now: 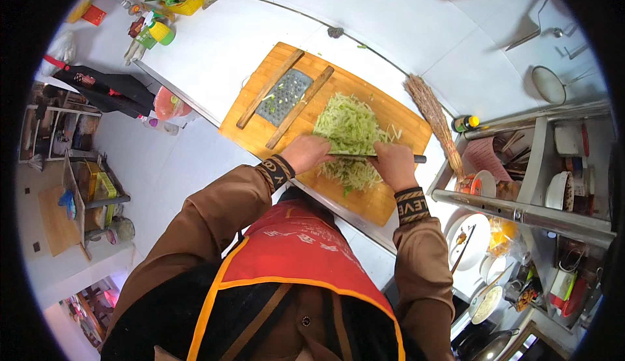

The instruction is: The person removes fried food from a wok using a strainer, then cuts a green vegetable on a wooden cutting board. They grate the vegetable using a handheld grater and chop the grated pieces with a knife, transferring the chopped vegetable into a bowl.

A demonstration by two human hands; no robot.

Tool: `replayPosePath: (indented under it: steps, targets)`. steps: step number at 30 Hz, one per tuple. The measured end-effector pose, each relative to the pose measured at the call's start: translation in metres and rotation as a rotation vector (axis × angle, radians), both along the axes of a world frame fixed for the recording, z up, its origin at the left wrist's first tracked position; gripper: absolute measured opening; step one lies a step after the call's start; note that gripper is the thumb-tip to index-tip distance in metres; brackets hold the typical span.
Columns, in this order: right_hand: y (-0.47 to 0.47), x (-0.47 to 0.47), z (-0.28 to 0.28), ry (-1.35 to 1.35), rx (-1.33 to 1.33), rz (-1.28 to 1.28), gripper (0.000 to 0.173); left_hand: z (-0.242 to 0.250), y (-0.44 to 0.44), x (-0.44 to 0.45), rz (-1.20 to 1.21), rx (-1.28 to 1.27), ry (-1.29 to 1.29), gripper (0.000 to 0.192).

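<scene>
A kitchen knife (355, 156) lies across a heap of pale green shredded vegetable (347, 121), its blade seen nearly edge-on. My right hand (396, 164) grips it at the handle end, and the dark handle butt sticks out past my fist. At the other end, my left hand (307, 153) holds the front of the blade; its fingertips are partly hidden. More shreds (352, 174) lie on the near side of the blade. Under everything is a wooden cutting board (385, 209). A metal grater (284, 98) with two wooden rails rests on the board's left part, with green bits on it.
A straw brush (432, 114) lies right of the board, near a dark bottle with a yellow cap (465, 123). Metal shelving (527, 204) stands at the right, by a white plate holding chopsticks (468, 241). The counter's front edge (342, 212) runs before my red apron (298, 258).
</scene>
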State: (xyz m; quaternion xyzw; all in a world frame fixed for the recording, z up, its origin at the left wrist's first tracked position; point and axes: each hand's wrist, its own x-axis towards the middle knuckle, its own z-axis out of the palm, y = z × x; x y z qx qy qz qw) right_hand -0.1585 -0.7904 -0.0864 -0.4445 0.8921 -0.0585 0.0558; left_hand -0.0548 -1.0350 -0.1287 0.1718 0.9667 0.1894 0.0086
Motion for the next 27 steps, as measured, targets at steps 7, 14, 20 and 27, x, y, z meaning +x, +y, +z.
replayPosePath:
  steps: [7, 14, 20, 27]
  targets:
    - [-0.016, -0.006, 0.021, 0.018, 0.056, -0.045, 0.026, 0.024, -0.029, -0.016, -0.046, -0.003, 0.077, 0.033]
    - [-0.03, -0.018, 0.017, -0.096, 0.162, -0.152, 0.03, 0.015, -0.026, -0.041, -0.049, -0.074, 0.029, 0.034]
    - [-0.03, -0.032, 0.008, 0.046, 0.022, 0.02, 0.029, 0.026, -0.031, -0.038, 0.064, 0.011, 0.001, 0.034]
    - [-0.031, -0.046, 0.01, -0.018, 0.061, -0.004, 0.029, 0.011, -0.024, -0.047, 0.004, -0.063, -0.014, 0.035]
